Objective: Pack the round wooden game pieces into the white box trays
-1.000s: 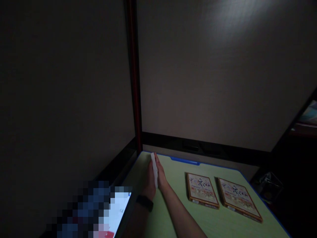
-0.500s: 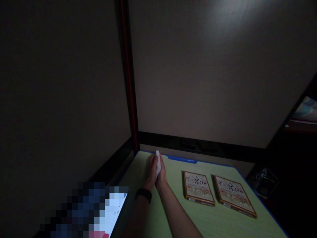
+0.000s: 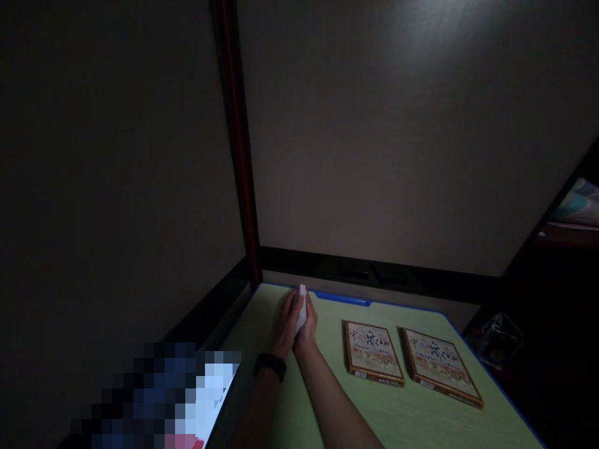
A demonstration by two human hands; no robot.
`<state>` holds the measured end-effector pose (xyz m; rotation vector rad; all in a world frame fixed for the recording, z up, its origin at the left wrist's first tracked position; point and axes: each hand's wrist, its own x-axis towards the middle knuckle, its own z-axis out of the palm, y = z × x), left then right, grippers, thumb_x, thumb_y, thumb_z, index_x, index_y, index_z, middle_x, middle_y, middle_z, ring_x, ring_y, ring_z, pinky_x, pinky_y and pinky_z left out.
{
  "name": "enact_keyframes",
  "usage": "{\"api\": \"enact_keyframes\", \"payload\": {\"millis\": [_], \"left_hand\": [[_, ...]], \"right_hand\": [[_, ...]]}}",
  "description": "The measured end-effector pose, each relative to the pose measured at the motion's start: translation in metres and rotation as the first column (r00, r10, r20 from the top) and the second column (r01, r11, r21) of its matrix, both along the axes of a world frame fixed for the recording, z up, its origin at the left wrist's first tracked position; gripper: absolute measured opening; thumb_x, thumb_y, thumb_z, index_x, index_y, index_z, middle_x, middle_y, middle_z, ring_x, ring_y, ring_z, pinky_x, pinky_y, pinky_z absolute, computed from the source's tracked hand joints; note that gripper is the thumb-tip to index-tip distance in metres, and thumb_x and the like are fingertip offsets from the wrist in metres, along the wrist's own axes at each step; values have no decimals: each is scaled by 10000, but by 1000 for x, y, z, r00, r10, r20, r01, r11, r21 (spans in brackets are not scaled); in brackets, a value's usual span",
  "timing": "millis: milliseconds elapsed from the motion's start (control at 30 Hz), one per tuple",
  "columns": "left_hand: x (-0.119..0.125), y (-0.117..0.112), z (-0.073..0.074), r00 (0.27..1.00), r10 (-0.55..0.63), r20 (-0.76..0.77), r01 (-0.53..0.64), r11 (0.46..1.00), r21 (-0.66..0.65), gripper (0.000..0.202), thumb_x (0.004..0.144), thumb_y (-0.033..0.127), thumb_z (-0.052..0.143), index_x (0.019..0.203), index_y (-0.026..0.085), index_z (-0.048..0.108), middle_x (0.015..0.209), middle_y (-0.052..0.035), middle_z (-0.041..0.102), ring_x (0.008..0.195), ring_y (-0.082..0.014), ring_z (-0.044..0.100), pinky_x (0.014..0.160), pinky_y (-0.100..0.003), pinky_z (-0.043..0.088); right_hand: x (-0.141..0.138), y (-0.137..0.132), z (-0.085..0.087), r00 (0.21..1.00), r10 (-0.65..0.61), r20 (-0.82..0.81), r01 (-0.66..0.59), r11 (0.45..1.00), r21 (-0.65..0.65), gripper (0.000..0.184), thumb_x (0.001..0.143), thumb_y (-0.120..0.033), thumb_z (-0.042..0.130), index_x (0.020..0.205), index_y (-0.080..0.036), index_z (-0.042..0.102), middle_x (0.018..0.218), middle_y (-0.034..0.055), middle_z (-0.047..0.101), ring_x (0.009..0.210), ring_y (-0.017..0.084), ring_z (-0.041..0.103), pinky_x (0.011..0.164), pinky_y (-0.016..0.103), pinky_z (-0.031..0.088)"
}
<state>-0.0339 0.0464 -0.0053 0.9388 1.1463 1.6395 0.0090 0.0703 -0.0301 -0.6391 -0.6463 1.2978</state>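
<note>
Paper [image 3: 302, 310], white and thin, stands on edge between my left grip [image 3: 283, 327] and right grip [image 3: 309, 325]. Both are clamped flat against it, palm to palm, low over the green worktop [image 3: 412, 418]. I judge the sheet is being pressed or creased, which calls for even pressure from both sides. To the right of the grips two printed packs [image 3: 373, 351] [image 3: 440, 366] lie side by side, well apart from them. A lit screen [image 3: 206, 399] sits near-left, and a dark post [image 3: 236, 143] rises just beyond.

A dim home room: plain papered wall [image 3: 374, 156], red-brown wooden post [image 3: 238, 156], low green table [image 3: 412, 424].
</note>
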Motion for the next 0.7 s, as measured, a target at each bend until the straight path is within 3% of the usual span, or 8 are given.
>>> {"api": "enact_keyframes", "payload": {"millis": [167, 333, 700], "left_hand": [[1, -7, 10, 1000, 6, -28, -6, 1000, -7, 367, 748, 357, 771, 1090, 240, 712, 1284, -88, 654, 1314, -305, 497, 1158, -392, 302], [-1, -4, 8, 997, 4, -72, -2, 1000, 28, 347, 759, 372, 751, 1082, 253, 707, 1261, -68, 663, 1267, -288, 534, 1136, -390, 329], [-4, 4, -5, 997, 55, -54, -54, 998, 35, 407, 785, 419, 688, 1136, 215, 672, 1269, -83, 664, 1230, -277, 568, 1081, -366, 392]], "right_hand": [[0, -4, 3, 994, -107, -36, 103, 989, -102, 501, 722, -525, 666, 1070, -170, 717, 1054, 54, 749, 1053, 254, 668, 916, 360, 533], [0, -5, 6, 989, -148, 0, 147, 983, -112, 417, 678, -467, 689, 973, -175, 731, 953, 45, 760, 936, 246, 688, 849, 353, 543], [3, -8, 4, 924, -230, 306, 262, 962, -69, 327, 682, -465, 657, 811, -167, 694, 731, 37, 718, 699, 208, 639, 669, 309, 495]]}}
